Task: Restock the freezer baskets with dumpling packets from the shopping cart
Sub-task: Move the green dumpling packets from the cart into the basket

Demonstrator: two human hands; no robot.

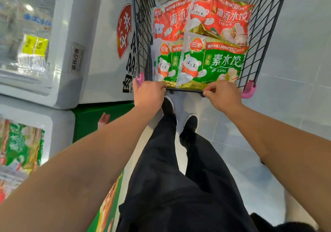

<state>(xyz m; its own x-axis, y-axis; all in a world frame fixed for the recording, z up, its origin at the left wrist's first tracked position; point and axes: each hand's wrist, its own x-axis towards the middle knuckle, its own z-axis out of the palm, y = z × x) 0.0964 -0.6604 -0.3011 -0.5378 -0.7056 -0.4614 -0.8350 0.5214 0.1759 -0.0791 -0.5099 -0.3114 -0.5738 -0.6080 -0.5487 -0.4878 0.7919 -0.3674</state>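
1. The green and red printed plastic dumpling packets lie stacked in the black wire shopping cart at the upper centre of the frame; two green ones sit nearest the handle, red ones behind them.
2. The farthest packets are cut off by the top edge of the frame, and the packets on the left of the pile are partly covered by those on the right, so their count cannot be told.
3. The left hand has its grip curled round the cart's thin dark handle bar, near the pink plastic corner cap.
4. The right hand likewise grasps the same bar, near the other pink cap at the right.
5. Both forearms reach in from the lower corners; black trousers and black shoes with white soles fill the centre, partly hiding the floor.
6. The cart's left wire side stands just beside the white chest freezer, whose wall carries a red oval logo and black lettering.
7. Behind the blurred freezer glass at the upper left are pale packets and a yellow price tag, too smeared to read.
8. A second freezer at the lower left shows green packets, cut by the frame edge.
9. Right of the cart lies open pale grey tiled floor.
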